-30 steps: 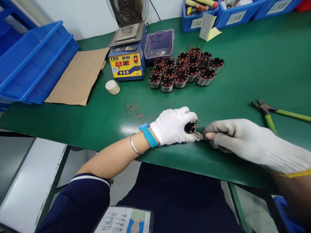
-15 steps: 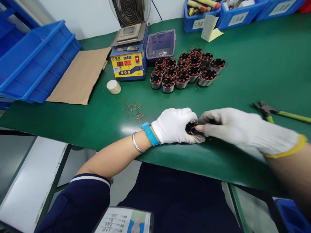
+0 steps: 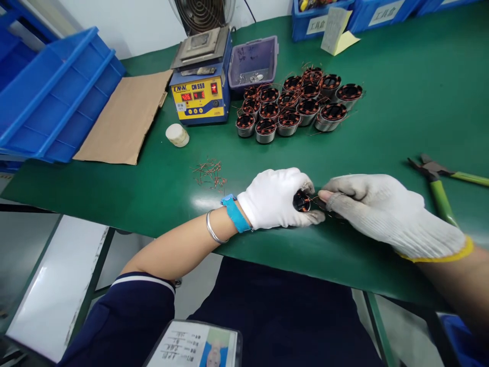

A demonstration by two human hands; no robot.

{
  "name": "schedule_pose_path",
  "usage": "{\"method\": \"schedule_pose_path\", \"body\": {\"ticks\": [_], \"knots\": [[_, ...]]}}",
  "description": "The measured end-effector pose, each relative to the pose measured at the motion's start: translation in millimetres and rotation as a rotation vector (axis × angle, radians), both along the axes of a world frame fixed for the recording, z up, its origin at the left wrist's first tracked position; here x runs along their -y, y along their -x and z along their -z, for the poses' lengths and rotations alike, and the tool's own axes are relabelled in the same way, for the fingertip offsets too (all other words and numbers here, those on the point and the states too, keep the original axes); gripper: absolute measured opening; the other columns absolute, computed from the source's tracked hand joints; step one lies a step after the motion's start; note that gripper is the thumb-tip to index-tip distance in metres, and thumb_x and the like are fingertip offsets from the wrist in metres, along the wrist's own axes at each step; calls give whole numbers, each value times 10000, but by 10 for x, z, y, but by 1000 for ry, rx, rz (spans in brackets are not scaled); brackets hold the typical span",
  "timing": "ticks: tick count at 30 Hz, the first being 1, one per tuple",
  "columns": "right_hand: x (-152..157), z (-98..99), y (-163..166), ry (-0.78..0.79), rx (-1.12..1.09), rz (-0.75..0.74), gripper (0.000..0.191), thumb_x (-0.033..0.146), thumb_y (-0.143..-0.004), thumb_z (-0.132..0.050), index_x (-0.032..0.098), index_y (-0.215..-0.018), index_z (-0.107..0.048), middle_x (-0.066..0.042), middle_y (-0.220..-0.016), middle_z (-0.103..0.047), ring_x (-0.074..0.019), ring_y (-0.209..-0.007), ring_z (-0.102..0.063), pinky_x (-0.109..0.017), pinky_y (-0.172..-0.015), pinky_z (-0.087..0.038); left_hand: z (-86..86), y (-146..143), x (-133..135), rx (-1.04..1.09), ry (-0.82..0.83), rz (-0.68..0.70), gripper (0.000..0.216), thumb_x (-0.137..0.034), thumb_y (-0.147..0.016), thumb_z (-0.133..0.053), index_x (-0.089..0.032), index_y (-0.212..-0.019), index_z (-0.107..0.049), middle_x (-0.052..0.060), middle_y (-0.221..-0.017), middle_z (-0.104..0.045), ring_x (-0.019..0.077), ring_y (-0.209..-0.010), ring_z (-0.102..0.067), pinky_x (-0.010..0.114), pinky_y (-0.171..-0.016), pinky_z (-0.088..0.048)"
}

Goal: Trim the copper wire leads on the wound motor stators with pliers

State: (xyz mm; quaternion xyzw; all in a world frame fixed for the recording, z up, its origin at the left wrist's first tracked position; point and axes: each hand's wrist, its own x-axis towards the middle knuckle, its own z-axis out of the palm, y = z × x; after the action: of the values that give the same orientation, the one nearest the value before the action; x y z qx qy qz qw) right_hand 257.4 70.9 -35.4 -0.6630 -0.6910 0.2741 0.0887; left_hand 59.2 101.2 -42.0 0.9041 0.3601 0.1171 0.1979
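Observation:
My left hand point(image 3: 277, 199), in a white glove, is wrapped round a small motor stator point(image 3: 301, 201) near the table's front edge. The stator's dark, copper-wound open end faces right. Close beside it, my right hand point(image 3: 376, 211), in a white glove with a yellow cuff and bare fingertips, is closed in a pinch. A thin copper wire point(image 3: 315, 198) runs from the stator to these fingertips. Something dark shows below the right thumb; I cannot tell whether it is a tool or shadow. Several similar wound stators point(image 3: 289, 122) stand grouped farther back.
Green-handled cutting pliers point(image 3: 439, 188) lie at right. Copper wire clippings point(image 3: 209, 172) and a round white block point(image 3: 177, 135) lie left of centre. Behind stand a blue-yellow CM 558 device point(image 3: 198, 99), a purple bin point(image 3: 252, 58) and blue boxes point(image 3: 319, 25). Cardboard point(image 3: 124, 120) lies beside a blue crate point(image 3: 57, 97).
My right hand has drawn back slightly to the right from the stator, and a wire now shows between them. The left hand keeps its grip. The view has shifted slightly.

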Motion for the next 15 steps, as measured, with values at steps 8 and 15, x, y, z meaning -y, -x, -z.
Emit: {"method": "schedule_pose_path", "body": {"ticks": [8,15], "knots": [[17,24,47,-47,-13,53,379,526,-797,-484,225,-736,-706,-70,-741,-734,-227,-683,-650,-332,-568,-429,-58,-7,133,-95,40,-55,322,-472,-950,-607,-231,-1143,-703,75,-1111,-673,260,-994,-642,382,-815,-515],[22,22,52,-56,-121,21,374,519,-797,-483,221,-661,-665,-43,-600,-639,-178,-569,-552,-309,-523,-392,5,-13,149,-63,39,-64,280,-338,-901,-604,-224,-1141,-693,84,-1148,-666,275,-1020,-600,410,-856,-513]]}}
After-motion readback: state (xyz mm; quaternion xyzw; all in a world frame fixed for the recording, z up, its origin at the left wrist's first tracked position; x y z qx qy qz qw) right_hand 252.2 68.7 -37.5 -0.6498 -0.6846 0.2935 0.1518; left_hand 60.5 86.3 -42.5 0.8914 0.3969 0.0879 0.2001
